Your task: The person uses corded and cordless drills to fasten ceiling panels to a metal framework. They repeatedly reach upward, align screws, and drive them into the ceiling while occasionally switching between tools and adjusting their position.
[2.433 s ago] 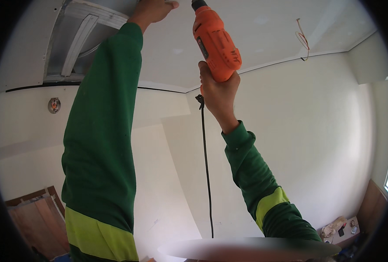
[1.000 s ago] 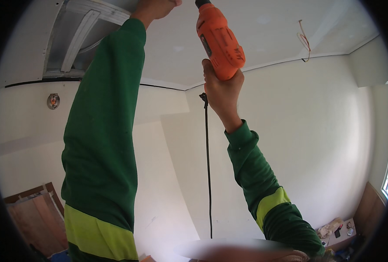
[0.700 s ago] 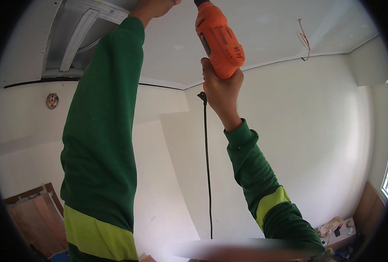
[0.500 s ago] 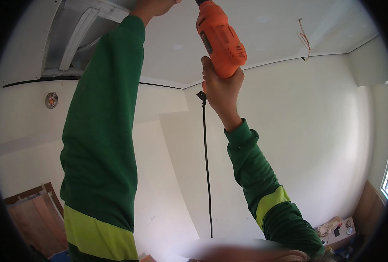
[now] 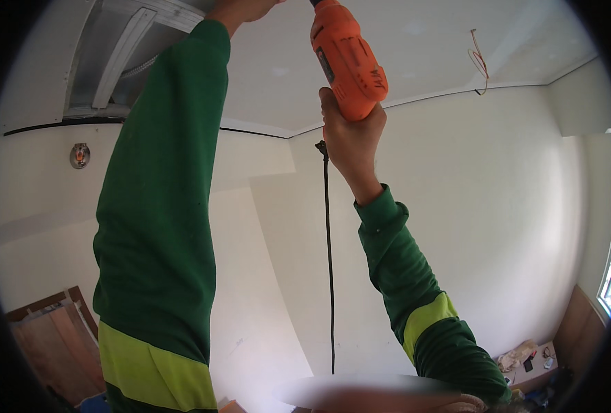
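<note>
My right hand (image 5: 352, 138) is wrapped round the lower end of an orange power drill (image 5: 350, 62). The drill points up toward the ceiling, and the frame's upper edge cuts off its tip. From its lower end a black power cord (image 5: 329, 261) hangs down in front of the wall. My left hand (image 5: 243, 9) is raised to the ceiling, left of the drill's front end. Only its wrist and back show; most of its fingers lie beyond the frame, so what they hold or touch is hidden.
At the upper left the ceiling has an opening (image 5: 123, 62) with pale metal framing inside. Copper-coloured wires (image 5: 481, 65) dangle from the ceiling at right. A round fitting (image 5: 80, 156) sits on the left wall. Wooden boards (image 5: 57, 347) stand low left; a table (image 5: 536, 368) bears small items low right.
My hands and the drill have hardly moved. The top of the cord has shifted slightly to the right.
</note>
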Available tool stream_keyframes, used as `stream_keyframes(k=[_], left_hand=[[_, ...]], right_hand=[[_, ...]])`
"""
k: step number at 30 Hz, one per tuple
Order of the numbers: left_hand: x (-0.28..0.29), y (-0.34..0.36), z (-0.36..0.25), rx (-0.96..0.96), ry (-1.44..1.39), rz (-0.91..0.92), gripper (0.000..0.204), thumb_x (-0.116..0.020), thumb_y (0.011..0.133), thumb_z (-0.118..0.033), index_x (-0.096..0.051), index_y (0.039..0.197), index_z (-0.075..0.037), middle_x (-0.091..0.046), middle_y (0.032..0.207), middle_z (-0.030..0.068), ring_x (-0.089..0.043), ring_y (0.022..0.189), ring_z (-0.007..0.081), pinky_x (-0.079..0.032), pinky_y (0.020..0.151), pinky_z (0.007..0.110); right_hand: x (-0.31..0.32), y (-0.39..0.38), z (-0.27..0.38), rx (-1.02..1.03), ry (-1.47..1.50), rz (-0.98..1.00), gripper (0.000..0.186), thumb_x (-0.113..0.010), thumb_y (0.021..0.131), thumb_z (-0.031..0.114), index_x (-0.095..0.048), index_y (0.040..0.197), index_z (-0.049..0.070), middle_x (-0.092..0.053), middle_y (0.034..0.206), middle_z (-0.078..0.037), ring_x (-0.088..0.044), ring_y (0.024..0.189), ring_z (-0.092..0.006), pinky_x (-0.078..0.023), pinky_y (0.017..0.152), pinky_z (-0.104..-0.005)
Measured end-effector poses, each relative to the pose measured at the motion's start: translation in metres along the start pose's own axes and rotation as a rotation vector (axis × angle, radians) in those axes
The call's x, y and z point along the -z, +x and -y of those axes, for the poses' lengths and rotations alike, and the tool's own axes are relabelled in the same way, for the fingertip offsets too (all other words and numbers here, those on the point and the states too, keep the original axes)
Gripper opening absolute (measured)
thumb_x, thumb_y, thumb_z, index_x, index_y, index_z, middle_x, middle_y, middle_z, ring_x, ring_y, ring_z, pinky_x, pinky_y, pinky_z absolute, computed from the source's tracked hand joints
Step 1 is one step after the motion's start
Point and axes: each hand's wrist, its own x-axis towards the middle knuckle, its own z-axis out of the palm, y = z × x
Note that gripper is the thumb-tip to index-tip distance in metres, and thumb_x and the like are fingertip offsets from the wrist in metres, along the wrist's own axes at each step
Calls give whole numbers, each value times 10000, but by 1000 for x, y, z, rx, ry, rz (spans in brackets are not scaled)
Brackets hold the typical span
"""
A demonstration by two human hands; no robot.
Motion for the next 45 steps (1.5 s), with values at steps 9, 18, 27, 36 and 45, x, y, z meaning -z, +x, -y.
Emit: stream_keyframes(k=[9,18,27,36,45], left_hand=[[5,-2,-2,-49,15,-38,776,-750,974,-438,-510,1581,-18,-462,1656,266,-399,1557,422,-311,1285,479],[13,-8,-9,-56,-44,-78,745,-752,984,-400,-506,1592,-48,-466,1654,258,-400,1550,429,-301,1290,488],[26,-11,-18,-6,-69,-10,695,-756,980,-372,-534,1558,-56,-527,1601,262,-451,1511,426,-344,1262,484],[29,-14,-19,70,-277,-17,676,-778,954,-326,-564,1521,-27,-626,1478,295,-590,1389,432,-461,1176,475],[14,-11,-18,-14,31,-108,642,-742,967,-392,-595,1498,-61,-614,1522,235,-560,1422,413,-425,1207,490]], right_hand=[[3,0,1,-60,-12,69,201,-740,968,43,-625,1127,-2,-675,871,-24,-597,720,-105,-522,680,-308],[10,1,7,-103,-68,65,218,-776,944,70,-625,1091,12,-652,849,-11,-563,665,-87,-498,633,-305],[16,1,16,-71,-85,114,141,-751,908,31,-612,906,55,-600,768,24,-551,662,-74,-476,636,-280],[17,1,14,-169,-19,98,99,-730,924,59,-648,955,13,-659,818,-28,-613,678,-109,-522,619,-301],[11,6,-5,-24,-31,39,110,-728,922,59,-644,958,-3,-642,730,-38,-616,625,-116,-522,591,-300]])
